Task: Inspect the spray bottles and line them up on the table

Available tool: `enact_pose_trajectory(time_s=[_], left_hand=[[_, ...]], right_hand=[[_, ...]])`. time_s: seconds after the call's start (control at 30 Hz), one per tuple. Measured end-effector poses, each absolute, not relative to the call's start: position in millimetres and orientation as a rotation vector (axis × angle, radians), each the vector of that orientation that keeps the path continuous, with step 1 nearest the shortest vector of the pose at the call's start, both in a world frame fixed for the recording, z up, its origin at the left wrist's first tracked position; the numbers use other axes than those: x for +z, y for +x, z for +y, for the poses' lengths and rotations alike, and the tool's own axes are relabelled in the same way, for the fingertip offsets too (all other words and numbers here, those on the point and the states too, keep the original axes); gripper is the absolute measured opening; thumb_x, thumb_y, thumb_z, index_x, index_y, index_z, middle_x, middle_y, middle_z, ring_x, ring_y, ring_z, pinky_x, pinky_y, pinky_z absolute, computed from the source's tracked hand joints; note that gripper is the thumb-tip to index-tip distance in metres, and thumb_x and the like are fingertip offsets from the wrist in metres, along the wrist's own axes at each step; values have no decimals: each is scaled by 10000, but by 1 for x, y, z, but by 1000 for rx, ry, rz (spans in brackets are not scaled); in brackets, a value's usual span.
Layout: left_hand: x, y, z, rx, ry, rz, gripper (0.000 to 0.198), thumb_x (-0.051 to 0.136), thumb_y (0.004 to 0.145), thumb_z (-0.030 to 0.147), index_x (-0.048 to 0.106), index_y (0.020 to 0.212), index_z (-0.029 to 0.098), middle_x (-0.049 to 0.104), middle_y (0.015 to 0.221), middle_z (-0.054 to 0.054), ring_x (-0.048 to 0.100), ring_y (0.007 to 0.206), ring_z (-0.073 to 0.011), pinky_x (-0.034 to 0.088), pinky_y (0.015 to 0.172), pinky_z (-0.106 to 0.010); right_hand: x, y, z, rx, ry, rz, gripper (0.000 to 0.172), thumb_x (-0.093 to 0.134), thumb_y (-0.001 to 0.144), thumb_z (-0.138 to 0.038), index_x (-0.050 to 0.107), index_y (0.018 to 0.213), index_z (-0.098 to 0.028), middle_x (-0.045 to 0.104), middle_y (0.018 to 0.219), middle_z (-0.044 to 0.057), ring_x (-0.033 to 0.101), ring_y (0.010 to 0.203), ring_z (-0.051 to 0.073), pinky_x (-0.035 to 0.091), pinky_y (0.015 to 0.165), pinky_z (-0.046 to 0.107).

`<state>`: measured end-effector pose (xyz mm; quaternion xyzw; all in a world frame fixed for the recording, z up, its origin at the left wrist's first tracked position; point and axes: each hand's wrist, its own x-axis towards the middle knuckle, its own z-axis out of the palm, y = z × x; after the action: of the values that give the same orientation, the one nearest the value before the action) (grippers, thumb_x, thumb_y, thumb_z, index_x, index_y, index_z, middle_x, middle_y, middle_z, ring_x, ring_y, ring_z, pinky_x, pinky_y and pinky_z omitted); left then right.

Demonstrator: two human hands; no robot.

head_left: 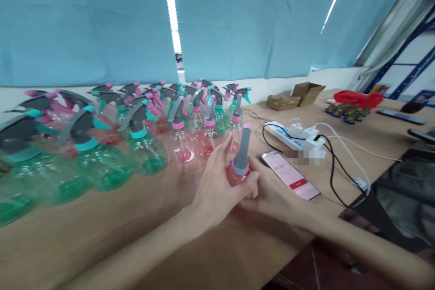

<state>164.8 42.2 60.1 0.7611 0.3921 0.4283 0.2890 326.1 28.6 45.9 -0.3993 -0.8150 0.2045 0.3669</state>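
Observation:
A spray bottle (241, 158) with a grey trigger head and pink collar stands upright between my hands. My left hand (219, 183) is closed around its near left side, thumb across the front below the collar. From the right, my right hand (263, 192) grips the same bottle, its fingers partly hidden behind the left thumb. Most of the bottle's body is covered by the hands. Just beyond it stand pink spray bottles (208, 141), and a green spray bottle (147, 154) is further left.
Several more green and pink bottles fill the table's left and back. Right of my hands lie a phone (288, 174) and a white power strip (288, 138) with cables. Behind are an open cardboard box (307, 94), a red bag (356, 99) and small brass-coloured parts (348, 112).

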Motion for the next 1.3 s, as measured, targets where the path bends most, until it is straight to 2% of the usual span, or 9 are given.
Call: enact_pose_trajectory(time_s=[0.1,0.17,0.27,0.5,0.73,1.0,1.17,1.27,1.3], left_hand=[[34,150,44,931,2222,1157,660,506,912,427,255,1475,193,384,1509,-150,362,1387,-297,312,1122,-561],[17,136,47,766,2373,1253,629,480,917,407,292,1464,160,414,1487,-170,401,1365,-314,362,1093,-565],[1,119,53,591,2561,1409,563,496,891,348,411,1411,152,511,1421,-169,491,1296,-327,431,1040,-551],[-11,113,61,604,2868,1442,478,461,907,346,545,1334,150,594,1356,-156,564,1230,-350,508,953,-550],[-22,108,69,742,3028,1404,449,457,898,346,581,1292,171,644,1291,-146,631,1139,-341,555,883,-524],[-19,111,65,690,2961,1386,464,486,884,321,564,1319,179,613,1336,-138,594,1193,-346,523,940,-531],[-7,118,57,558,2855,1411,452,468,905,309,567,1315,146,576,1373,-164,535,1260,-369,482,982,-580],[1,119,47,453,2752,1411,467,470,907,267,536,1340,108,519,1421,-192,461,1329,-368,423,1045,-585],[3,117,43,416,2724,1400,478,477,904,259,523,1352,100,499,1436,-200,439,1346,-366,411,1058,-581]], right_hand=[[55,357,44,464,-1158,-1957,451,726,768,-405,483,1113,-244,633,1064,76,629,933,272,548,767,423],[61,382,60,338,-1226,-1929,539,737,736,-507,482,1132,-245,634,1026,79,628,880,280,549,729,438],[70,414,93,161,-1321,-1947,543,721,727,-564,503,1096,-230,631,969,81,624,847,296,535,709,456],[66,432,168,184,-1299,-1947,640,719,742,-511,466,1252,-217,620,1157,107,595,1041,313,487,883,474],[49,422,191,167,-1380,-1947,576,742,729,-442,505,1196,-202,654,998,84,604,1007,309,484,874,472],[46,420,196,186,-1423,-1930,658,747,717,-480,482,1229,-164,634,1128,159,607,1050,338,486,882,490],[44,421,179,176,-1386,-1916,700,705,745,-529,433,1304,-206,583,1259,159,578,1144,351,462,947,512],[38,418,158,134,-1402,-1846,764,675,752,-566,402,1330,-148,556,1271,227,530,1190,428,424,948,617],[36,415,147,15,-1434,-1779,745,648,768,-581,416,1324,-143,550,1278,235,511,1209,441,424,945,628]])
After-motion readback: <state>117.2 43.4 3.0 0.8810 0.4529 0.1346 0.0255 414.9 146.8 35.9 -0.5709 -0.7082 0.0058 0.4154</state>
